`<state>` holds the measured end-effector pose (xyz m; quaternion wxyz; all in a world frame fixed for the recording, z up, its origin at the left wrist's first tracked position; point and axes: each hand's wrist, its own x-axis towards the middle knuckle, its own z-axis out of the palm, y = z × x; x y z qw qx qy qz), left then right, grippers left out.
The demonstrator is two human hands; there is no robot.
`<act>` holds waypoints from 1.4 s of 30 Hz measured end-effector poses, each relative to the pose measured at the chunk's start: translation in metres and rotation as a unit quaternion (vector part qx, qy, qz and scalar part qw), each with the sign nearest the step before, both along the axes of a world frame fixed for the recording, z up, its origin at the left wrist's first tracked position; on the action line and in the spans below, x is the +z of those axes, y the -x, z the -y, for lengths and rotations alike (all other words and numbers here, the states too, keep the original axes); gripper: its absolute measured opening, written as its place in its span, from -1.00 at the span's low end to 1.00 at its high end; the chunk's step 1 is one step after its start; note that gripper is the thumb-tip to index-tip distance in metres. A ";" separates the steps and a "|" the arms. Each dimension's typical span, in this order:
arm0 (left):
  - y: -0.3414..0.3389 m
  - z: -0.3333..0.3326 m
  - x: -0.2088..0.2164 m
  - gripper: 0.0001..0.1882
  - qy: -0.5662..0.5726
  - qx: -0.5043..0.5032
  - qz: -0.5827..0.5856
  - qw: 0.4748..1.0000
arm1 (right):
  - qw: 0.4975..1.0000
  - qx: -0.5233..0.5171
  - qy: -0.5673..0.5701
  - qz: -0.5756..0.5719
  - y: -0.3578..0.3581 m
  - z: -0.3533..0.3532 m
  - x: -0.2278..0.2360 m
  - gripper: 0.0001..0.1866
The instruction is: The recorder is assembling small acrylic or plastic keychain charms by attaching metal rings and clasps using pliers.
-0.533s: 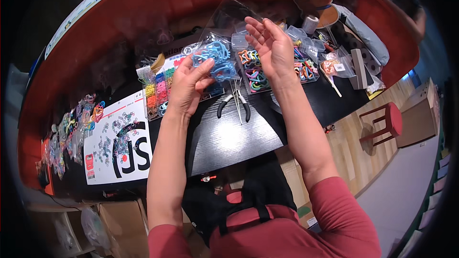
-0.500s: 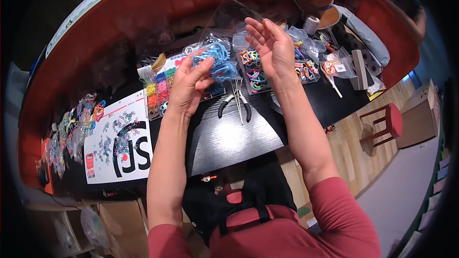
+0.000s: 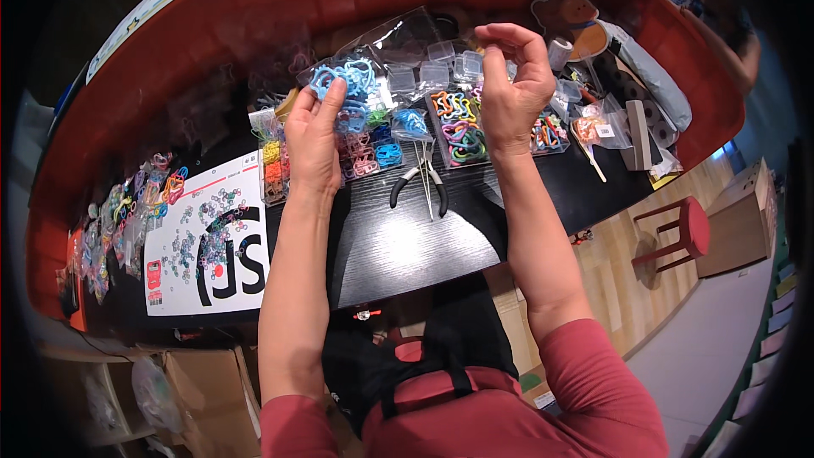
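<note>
Two bare arms reach forward and up, the left hand [image 3: 314, 136] pinching and the right hand [image 3: 519, 89] loosely curled.
Seen from above, the left forearm [image 3: 295, 288] rises almost straight from a short red sleeve [image 3: 292, 428]; its wrist is nearly in line with the arm, the left thumb [image 3: 333, 103] points up and away from the body, pressing against fingers mostly hidden from view. The right forearm [image 3: 547, 237] slants up and inward from the other sleeve [image 3: 598, 373]. The right hand is raised, well apart from the left, its fingers [image 3: 519, 32] bending over toward the left, the right thumb [image 3: 495, 68] upright below them with a gap between.
</note>
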<state>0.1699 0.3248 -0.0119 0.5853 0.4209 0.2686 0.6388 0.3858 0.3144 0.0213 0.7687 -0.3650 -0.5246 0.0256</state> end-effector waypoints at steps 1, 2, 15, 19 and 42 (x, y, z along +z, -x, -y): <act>-0.002 0.001 0.002 -0.72 -0.011 0.010 -0.026 1.000 | 1.000 0.026 0.004 0.010 0.003 0.000 -0.002 -0.82; -0.003 0.002 0.002 -0.72 -0.010 0.011 -0.025 1.000 | 0.998 0.037 0.027 0.030 0.011 0.002 -0.002 -0.82; -0.007 -0.004 -0.014 -0.66 0.025 -0.076 -0.042 0.996 | 0.956 0.161 0.231 0.082 0.001 0.002 -0.010 -0.84; -0.002 0.010 -0.002 -0.54 0.069 -0.090 -0.043 0.993 | 0.974 0.054 0.071 0.210 0.003 -0.005 -0.015 -0.87; 0.004 0.007 0.001 -0.61 0.065 -0.135 -0.111 0.982 | 0.813 0.410 0.412 0.027 -0.010 0.011 0.000 -0.75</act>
